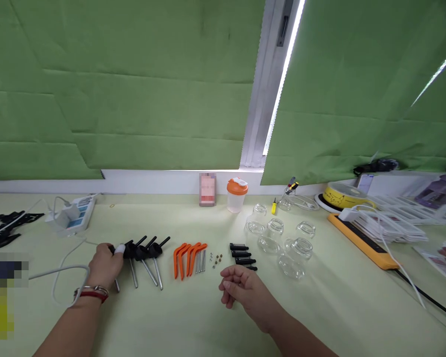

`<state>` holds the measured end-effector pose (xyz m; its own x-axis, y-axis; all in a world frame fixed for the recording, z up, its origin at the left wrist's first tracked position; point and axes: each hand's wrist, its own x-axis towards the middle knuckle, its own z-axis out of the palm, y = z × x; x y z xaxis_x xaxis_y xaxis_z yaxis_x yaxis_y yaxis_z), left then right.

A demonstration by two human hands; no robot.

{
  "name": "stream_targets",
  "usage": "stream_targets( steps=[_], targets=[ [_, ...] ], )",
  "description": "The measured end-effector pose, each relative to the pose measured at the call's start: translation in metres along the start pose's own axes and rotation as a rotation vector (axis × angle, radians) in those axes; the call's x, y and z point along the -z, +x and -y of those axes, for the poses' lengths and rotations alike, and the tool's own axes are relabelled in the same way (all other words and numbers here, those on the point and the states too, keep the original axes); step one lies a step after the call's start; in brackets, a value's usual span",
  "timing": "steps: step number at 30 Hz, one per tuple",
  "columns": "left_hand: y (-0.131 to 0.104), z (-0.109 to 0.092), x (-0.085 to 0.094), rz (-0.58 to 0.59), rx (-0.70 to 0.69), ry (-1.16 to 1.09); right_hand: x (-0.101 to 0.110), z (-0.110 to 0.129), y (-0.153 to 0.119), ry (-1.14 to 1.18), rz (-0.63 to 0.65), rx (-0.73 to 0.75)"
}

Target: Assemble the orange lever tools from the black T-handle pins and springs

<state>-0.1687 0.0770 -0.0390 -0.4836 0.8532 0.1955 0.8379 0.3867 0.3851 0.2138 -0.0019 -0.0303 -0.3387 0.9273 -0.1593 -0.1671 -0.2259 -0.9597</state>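
My left hand (106,265) is closed around the leftmost of several metal rods with black plastic heads (156,250); a white cover sits on its thumb. The held black-headed metal rod (117,285) shows its lower end below my fingers. To the right lie several orange levers (189,258), thin metal pins (200,261) and tiny brass-coloured and silvery pieces (217,259). My right hand (241,292) hovers over the table with loosely bent fingers, nothing visible in it. Just beyond it are several black parts with springs (243,255).
Several clear glass bottles (295,258) stand right of centre. Behind them are an orange-lidded cup (237,196) and a small yellow tool (274,206). An orange power strip (364,243) with cables lies right; a white power strip (82,215) lies left. A loose white cable (59,270) crosses near my left wrist.
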Motion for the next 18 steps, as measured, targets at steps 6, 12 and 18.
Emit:
stream_targets(
  steps=[6, 12, 18],
  targets=[
    [0.003, -0.008, -0.022, -0.03, 0.208, 0.026, 0.005, -0.009, 0.006, -0.127, -0.015, -0.028],
    [-0.01, -0.021, -0.017, -0.132, 0.169, 0.029, 0.008, -0.014, 0.003, -0.584, -0.008, 0.129],
    [-0.053, -0.064, -0.008, -0.334, -0.33, -0.01, 0.002, -0.012, -0.004, -1.005, 0.082, 0.36]
  ],
)
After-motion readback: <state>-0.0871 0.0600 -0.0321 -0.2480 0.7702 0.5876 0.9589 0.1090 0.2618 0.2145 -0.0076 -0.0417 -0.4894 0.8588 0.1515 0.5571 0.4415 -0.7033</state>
